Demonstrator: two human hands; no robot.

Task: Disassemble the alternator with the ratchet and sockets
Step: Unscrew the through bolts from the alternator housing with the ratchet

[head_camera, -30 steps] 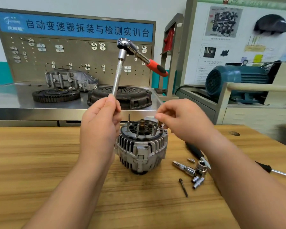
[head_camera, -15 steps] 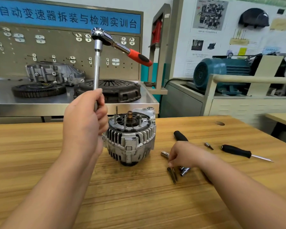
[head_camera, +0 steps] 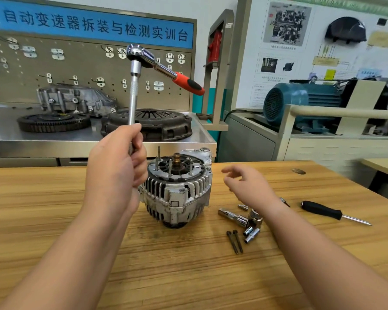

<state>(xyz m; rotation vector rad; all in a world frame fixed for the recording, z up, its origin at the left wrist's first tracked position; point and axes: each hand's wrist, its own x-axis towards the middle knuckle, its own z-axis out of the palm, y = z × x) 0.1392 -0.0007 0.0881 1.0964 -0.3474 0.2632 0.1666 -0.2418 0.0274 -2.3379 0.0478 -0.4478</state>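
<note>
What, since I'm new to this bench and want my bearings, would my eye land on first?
The alternator stands on the wooden table with studs sticking up from its top. Just left of it, the left hand grips a long bar topped by a red-handled ratchet. The right hand hovers open at its right, near loose sockets and two dark bolts.

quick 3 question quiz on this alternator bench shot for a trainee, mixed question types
1. True or false: the right hand holds a socket.
2. The left hand grips: A the red handle, B the extension bar, C the screwdriver.
3. How many black bolts lie on the table beside the alternator?
Key: 1 false; 2 B; 3 two.
</note>
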